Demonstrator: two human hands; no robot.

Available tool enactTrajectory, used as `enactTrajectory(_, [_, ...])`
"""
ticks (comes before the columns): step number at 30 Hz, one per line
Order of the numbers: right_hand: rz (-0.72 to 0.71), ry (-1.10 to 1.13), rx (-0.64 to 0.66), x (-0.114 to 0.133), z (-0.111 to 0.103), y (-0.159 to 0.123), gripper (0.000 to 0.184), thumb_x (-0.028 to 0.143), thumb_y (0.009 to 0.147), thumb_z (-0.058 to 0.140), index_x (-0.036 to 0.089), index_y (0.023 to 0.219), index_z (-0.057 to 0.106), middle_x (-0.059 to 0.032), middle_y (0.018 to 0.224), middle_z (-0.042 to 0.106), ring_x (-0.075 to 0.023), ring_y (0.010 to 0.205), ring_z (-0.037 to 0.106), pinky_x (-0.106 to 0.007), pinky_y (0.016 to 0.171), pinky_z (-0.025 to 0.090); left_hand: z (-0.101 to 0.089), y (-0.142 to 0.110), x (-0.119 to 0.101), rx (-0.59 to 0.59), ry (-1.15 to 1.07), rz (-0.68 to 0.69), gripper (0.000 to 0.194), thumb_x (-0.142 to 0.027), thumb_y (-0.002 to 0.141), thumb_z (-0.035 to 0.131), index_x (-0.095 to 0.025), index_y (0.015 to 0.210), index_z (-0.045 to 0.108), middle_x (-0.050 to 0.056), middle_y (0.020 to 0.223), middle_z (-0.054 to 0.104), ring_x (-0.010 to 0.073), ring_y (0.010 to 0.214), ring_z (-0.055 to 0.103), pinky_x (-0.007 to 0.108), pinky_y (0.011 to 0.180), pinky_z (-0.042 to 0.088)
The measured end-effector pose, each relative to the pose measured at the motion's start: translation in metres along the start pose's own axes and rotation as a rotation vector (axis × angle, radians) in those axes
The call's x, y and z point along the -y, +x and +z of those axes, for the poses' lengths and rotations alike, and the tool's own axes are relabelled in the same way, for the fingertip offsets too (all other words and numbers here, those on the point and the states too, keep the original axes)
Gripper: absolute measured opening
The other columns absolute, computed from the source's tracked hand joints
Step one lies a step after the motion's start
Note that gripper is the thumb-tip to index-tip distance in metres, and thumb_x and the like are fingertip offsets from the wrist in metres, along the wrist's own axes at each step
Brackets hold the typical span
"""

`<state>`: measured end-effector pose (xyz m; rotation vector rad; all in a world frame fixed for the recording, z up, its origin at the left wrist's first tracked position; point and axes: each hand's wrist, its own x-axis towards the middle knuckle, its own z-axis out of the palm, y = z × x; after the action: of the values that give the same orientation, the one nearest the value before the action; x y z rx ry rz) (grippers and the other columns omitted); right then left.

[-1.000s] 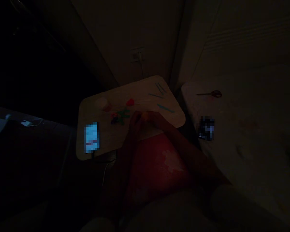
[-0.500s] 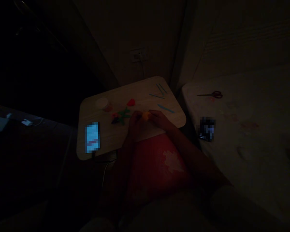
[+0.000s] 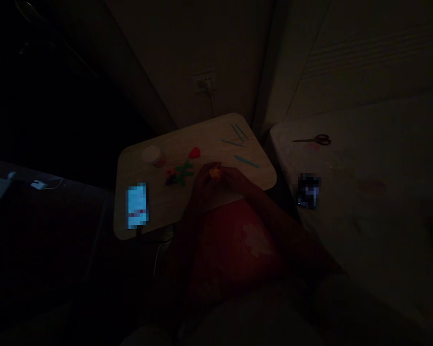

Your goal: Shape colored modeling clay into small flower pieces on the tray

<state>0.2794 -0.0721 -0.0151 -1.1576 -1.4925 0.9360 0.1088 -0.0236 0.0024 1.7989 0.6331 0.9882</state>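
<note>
Head view, dim light: one orange lump (image 3: 215, 173), small and rounded, surface matte so far as the gloom shows, located between the two hands over the near edge of the table (image 3: 159, 202); no clear long axis or pointing end can be told, its outline being partly covered by fingers. Left hand (image 3: 200, 182): curled about the lump's left and far sides, grip narrow, holding it. Right hand (image 3: 234, 179): fingers reaching in from the right and closed against the same lump; exact finger placement too dark to tell. Table: light, wood-grained top, rounded corners. Left of the hands, one green piece (image 3: 184, 172), branching, with several thick arms; against its left side, a pinkish-red piece (image 3: 170, 172) and a dark piece (image 3: 171, 180), both small and lumpy. Beyond these, one bright red lump (image 3: 194, 153), roughly triangular with soft edges. Farther left, one pale round tub (image 3: 151, 155), apparently tilted or on its side. Far right corner, slim teal sticks (image 3: 239, 130), straight, two nearly parallel and one crosswise; nearer, one broader teal tool (image 3: 247, 161), flat and blade-like, its long axis slanting down to the right. Near left corner, one lit phone (image 3: 137, 205), rectangular. On the pale surface (image 3: 346, 216) at right, one pair of scissors (image 3: 312, 140), blades pointing left.
</note>
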Motion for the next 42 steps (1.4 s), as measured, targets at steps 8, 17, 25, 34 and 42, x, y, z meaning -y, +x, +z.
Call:
enactTrajectory(8, [0.078,0.200,-0.034,-0.003,0.004,0.000,0.045,0.059,0.095,0.055,0.018,0.088,0.072,-0.0052,0.086,0.071,-0.0193,0.080,0.061,-0.033,0.079,0.050,0.002,-0.001,-0.005,-0.109,0.039,-0.033,0.033,-0.052,0.091,0.073,-0.021,0.102,0.080,0.010,0.110,0.076,0.0246,0.105,0.071,0.039,0.098,0.055])
enactTrajectory(17, [0.065,-0.125,0.034,0.018,0.008,-0.001,0.056,0.067,0.101,0.049,0.023,0.112,0.082,-0.0063,0.099,0.080,-0.0250,0.092,0.072,-0.035,0.086,0.051,-0.003,-0.006,0.002,-0.220,0.183,-0.041,0.033,-0.048,0.094,0.067,-0.018,0.083,0.076,0.006,0.083,0.074,0.0206,0.078,0.068,0.033,0.075,0.054])
enactTrajectory(25, [0.174,-0.473,0.051,0.024,0.011,0.003,0.071,0.070,0.105,0.036,0.015,0.111,0.081,-0.0112,0.097,0.079,-0.0240,0.089,0.072,-0.031,0.078,0.045,0.003,-0.006,-0.008,-0.109,0.356,0.210,0.046,-0.054,0.107,0.043,-0.019,0.108,0.074,0.011,0.108,0.076,0.0243,0.103,0.071,0.041,0.095,0.056])
enactTrajectory(34, [0.164,-0.382,-0.044,0.004,0.013,0.003,0.065,0.065,0.105,0.040,0.014,0.097,0.079,-0.0117,0.090,0.077,-0.0230,0.083,0.067,-0.032,0.075,0.043,0.007,-0.004,-0.006,-0.010,0.308,0.286,0.041,-0.045,0.110,0.041,-0.023,0.129,0.070,0.012,0.129,0.070,0.0253,0.123,0.066,0.046,0.109,0.053])
enactTrajectory(42, [0.149,-0.167,-0.034,0.001,0.009,0.003,0.055,0.063,0.100,0.050,0.014,0.095,0.076,-0.0083,0.089,0.072,-0.0207,0.082,0.063,-0.031,0.074,0.042,0.006,-0.004,-0.006,0.027,0.268,0.287,0.039,-0.040,0.107,0.045,-0.025,0.135,0.068,0.012,0.132,0.069,0.0265,0.125,0.065,0.048,0.110,0.052])
